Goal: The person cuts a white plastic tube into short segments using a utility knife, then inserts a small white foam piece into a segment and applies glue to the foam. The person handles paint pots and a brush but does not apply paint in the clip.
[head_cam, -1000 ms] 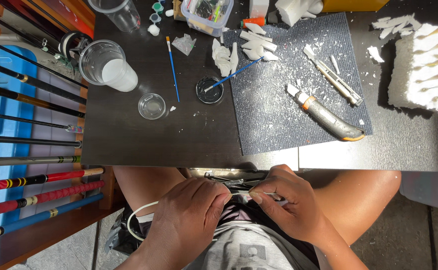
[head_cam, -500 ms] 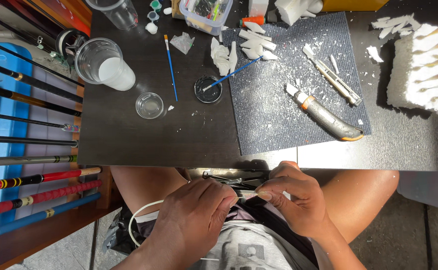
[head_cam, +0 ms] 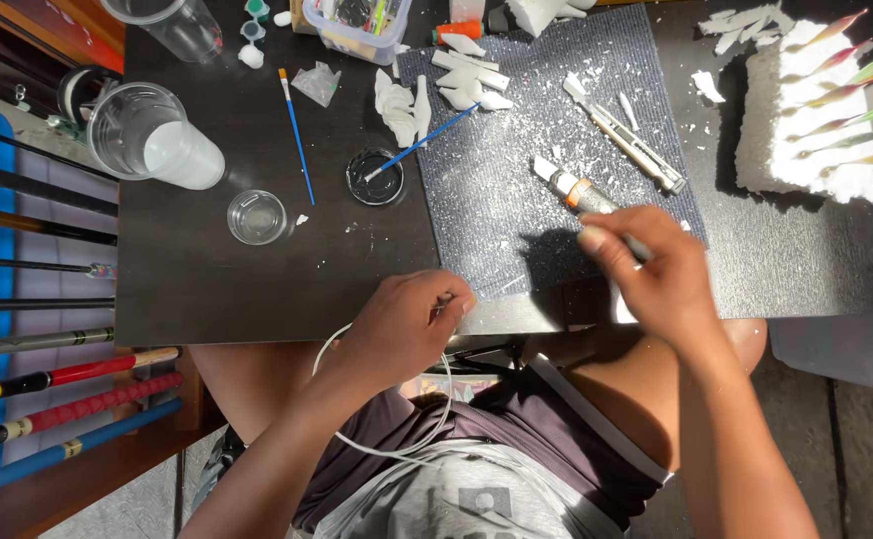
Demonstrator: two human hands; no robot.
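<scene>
While your right hand (head_cam: 656, 274) closes round the knife (head_cam: 574, 190) on the grey mat (head_cam: 516, 200), your left hand (head_cam: 407, 324) sits curled at the table (head_cam: 257, 289) edge. Can't tell what it's pinching, though a white cord (head_cam: 357, 444) runs just under it.

A grey utility knife (head_cam: 576, 193) with an orange band lies slanted on the grey mat (head_cam: 516, 200), blade out.

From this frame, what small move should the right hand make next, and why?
Probably close the right hand fully round the grey utility knife with the orange band and lift it. Its fingers already cover the handle on the grey mat, while the left hand pinches something small at the table edge.
</scene>
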